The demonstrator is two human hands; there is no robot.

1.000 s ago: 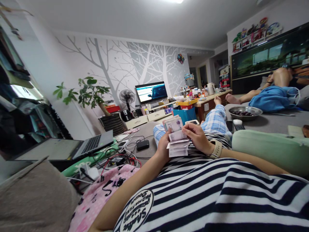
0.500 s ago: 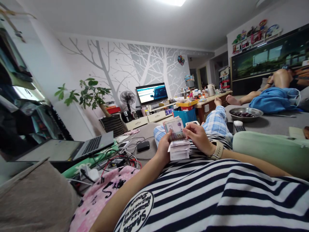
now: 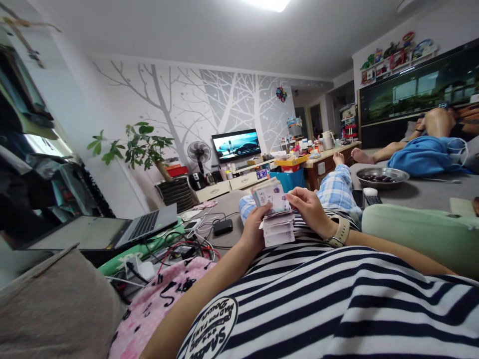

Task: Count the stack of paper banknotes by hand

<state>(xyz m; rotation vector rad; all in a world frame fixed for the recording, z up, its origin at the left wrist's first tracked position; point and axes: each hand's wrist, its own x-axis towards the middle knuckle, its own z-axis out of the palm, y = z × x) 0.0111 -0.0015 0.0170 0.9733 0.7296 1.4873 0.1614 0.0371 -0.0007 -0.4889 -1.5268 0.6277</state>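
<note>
I lie back in a striped shirt, with both hands raised over my stomach. My left hand (image 3: 253,230) is closed round a thick wad of banknotes (image 3: 275,214), folded so that one half stands up and the other hangs down. My right hand (image 3: 309,209), with a beige watch on its wrist, pinches the top note at the wad's upper right edge. My legs in blue plaid trousers (image 3: 335,188) stretch out beyond the hands.
An open laptop (image 3: 123,230) sits to my left, beside tangled cables and a black box (image 3: 222,227). A metal bowl (image 3: 380,175), a phone and a remote lie on the grey surface to the right. Another person lies at the far right. A television (image 3: 235,144) plays ahead.
My right hand has kept working the top notes of the wad, which has risen slightly. The picture on the television has changed.
</note>
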